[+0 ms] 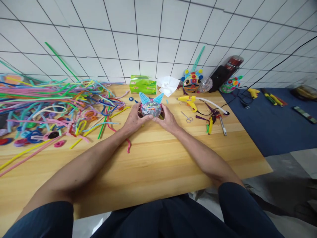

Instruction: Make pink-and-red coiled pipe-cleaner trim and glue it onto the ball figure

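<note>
White tiles back the wooden worktop [153, 158] where your left hand [133, 120] and right hand [168, 120] cup the horned ball [151, 107] mid-worktop; squeezing hard could bend its blue horns.

A wooden table [153, 165] stands against a white wall [148, 36] with large tiles and dark grout lines. On the right a blue mat [272, 122] lies beside the table. Below it, the grey floor [292, 172] shows.
</note>
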The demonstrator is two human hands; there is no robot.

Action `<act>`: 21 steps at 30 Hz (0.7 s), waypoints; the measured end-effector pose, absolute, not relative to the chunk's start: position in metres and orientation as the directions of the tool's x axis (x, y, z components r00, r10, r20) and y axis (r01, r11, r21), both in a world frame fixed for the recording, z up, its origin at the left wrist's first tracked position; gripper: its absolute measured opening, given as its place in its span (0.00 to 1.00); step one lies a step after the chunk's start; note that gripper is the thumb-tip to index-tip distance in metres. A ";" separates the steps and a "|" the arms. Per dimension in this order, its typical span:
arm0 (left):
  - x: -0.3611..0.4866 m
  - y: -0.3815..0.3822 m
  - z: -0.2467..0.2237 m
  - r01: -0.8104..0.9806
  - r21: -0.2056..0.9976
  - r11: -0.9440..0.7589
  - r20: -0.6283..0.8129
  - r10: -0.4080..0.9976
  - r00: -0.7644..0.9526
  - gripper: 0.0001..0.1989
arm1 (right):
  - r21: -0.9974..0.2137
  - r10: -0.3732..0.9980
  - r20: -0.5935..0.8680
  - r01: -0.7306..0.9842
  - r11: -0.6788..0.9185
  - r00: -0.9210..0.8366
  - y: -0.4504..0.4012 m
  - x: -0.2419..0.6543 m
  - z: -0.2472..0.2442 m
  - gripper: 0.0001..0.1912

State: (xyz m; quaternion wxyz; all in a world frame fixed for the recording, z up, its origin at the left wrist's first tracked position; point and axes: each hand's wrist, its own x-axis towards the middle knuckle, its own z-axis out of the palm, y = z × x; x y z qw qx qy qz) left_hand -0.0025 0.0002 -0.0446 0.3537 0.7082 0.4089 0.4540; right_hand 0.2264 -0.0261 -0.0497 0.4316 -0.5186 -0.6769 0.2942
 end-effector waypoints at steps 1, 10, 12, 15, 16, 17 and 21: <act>-0.002 0.000 -0.045 0.241 0.878 -0.414 0.352 0.899 0.261 0.48 | -0.846 0.956 0.281 0.447 0.291 -0.088 -0.026 0.226 -0.049 0.53; -0.005 -0.001 -0.043 0.250 0.896 -0.367 0.299 0.914 0.272 0.49 | -0.827 0.947 0.301 0.464 0.319 -0.115 -0.030 0.224 -0.046 0.53; -0.005 -0.002 -0.042 0.242 0.900 -0.362 0.294 0.916 0.274 0.48 | -0.818 0.942 0.311 0.471 0.331 -0.122 -0.032 0.225 -0.045 0.56; -0.005 -0.004 -0.041 0.228 0.914 -0.336 0.271 0.923 0.274 0.50 | -0.816 0.941 0.310 0.471 0.336 -0.135 -0.033 0.226 -0.044 0.58; -0.004 -0.004 -0.041 0.220 0.918 -0.329 0.265 0.925 0.273 0.51 | -0.817 0.943 0.305 0.471 0.332 -0.136 -0.033 0.226 -0.045 0.56; -0.004 -0.005 -0.040 0.209 0.923 -0.323 0.261 0.925 0.274 0.53 | -0.822 0.945 0.298 0.468 0.325 -0.134 -0.032 0.227 -0.046 0.55; -0.002 -0.007 -0.039 0.177 0.929 -0.324 0.268 0.922 0.280 0.55 | -0.856 0.960 0.263 0.436 0.280 -0.100 -0.028 0.228 -0.055 0.54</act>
